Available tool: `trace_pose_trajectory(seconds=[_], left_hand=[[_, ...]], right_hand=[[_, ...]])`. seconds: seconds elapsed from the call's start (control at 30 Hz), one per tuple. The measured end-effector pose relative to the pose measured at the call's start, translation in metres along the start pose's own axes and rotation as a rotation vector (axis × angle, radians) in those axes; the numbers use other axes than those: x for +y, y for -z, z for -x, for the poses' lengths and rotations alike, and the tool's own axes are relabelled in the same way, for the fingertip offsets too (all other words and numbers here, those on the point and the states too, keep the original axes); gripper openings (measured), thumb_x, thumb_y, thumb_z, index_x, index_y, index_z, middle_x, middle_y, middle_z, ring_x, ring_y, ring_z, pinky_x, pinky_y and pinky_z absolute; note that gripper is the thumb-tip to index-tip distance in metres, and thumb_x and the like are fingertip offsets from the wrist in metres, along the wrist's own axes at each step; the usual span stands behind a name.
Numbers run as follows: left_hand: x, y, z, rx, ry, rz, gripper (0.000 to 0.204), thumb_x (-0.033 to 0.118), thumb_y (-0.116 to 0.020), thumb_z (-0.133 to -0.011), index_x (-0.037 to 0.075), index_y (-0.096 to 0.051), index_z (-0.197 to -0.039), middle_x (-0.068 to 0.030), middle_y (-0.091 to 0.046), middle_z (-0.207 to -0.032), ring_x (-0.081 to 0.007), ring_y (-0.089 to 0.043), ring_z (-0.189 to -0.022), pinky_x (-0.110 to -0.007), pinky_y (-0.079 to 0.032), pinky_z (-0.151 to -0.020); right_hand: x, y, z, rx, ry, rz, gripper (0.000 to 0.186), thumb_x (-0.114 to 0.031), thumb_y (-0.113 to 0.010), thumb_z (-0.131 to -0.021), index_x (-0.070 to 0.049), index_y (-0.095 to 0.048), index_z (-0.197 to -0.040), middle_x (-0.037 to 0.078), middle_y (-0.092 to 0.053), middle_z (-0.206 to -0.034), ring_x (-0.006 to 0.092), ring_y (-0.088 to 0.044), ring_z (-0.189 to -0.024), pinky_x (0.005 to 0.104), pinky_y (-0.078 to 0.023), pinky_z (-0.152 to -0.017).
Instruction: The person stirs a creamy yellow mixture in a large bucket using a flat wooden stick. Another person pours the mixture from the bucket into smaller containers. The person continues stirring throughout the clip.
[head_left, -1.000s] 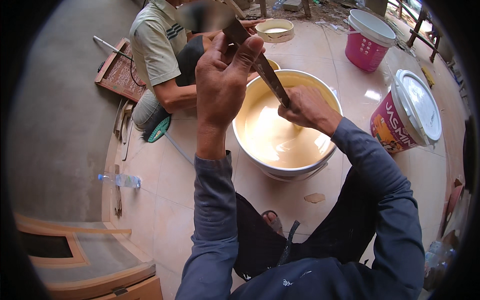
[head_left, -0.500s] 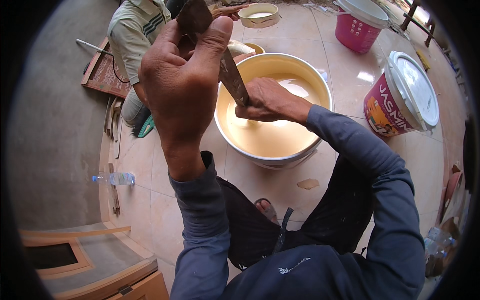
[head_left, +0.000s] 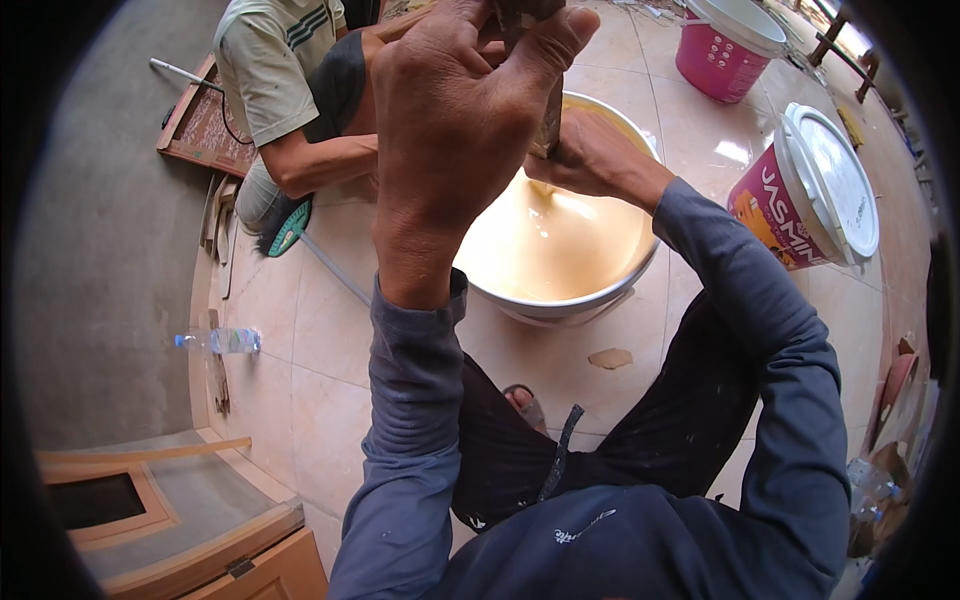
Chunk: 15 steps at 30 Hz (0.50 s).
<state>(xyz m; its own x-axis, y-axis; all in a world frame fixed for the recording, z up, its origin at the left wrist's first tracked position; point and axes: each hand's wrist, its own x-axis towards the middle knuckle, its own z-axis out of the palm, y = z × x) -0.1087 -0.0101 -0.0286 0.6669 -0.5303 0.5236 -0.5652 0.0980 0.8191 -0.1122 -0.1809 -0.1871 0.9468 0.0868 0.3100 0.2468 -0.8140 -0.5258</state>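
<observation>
My left hand (head_left: 455,150) is closed around the upper part of a flat, dark wooden stick (head_left: 548,128), high and close to the camera. Lower on the same stick, my right hand (head_left: 600,152) grips it over the bucket. The stick's lower end goes down into cream-coloured paint (head_left: 560,235), where the surface is swirled and glossy. A large round bucket (head_left: 545,308) with a pale rim holds the paint, standing on the floor in front of my legs. My left hand and wrist hide the bucket's far left side.
Another person (head_left: 280,90) crouches at the far left, beside a green broom (head_left: 290,228). A lidded bucket (head_left: 790,205) and a pink bucket (head_left: 720,60) stand to the right. A plastic bottle (head_left: 235,341) lies by the left wall. A flat scrap (head_left: 610,358) lies near my foot.
Both hands have moved to the right and away from me with the stick, across the paint. The other person's arm has drawn back from the bucket's far side.
</observation>
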Motion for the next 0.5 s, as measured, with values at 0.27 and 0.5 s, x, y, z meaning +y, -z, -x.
trace_pose_trajectory(seconds=[0.27,0.5], left_hand=[[-0.021,0.030,-0.004,0.104,-0.044,-0.038,0.035,0.033,-0.066,-0.102,-0.002,-0.068,-0.107,-0.0022,-0.068,-0.082,-0.0090,-0.063,-0.071,-0.022,-0.048,-0.063],[0.024,0.020,0.014,0.101,0.027,-0.106,0.036,0.030,-0.069,-0.099,-0.003,-0.069,-0.112,-0.0033,-0.071,-0.080,-0.0085,-0.065,-0.070,-0.022,-0.049,-0.061]], right_hand=[[-0.051,0.013,-0.002,-0.234,-0.060,-0.068,0.025,-0.026,-0.065,-0.079,0.000,-0.064,-0.080,0.019,-0.066,-0.075,0.0376,-0.063,-0.072,0.0462,-0.048,-0.068],[-0.052,0.005,0.016,-0.300,0.034,-0.278,0.026,-0.028,-0.069,-0.084,-0.003,-0.060,-0.082,0.012,-0.061,-0.071,0.0309,-0.059,-0.070,0.0437,-0.044,-0.066]])
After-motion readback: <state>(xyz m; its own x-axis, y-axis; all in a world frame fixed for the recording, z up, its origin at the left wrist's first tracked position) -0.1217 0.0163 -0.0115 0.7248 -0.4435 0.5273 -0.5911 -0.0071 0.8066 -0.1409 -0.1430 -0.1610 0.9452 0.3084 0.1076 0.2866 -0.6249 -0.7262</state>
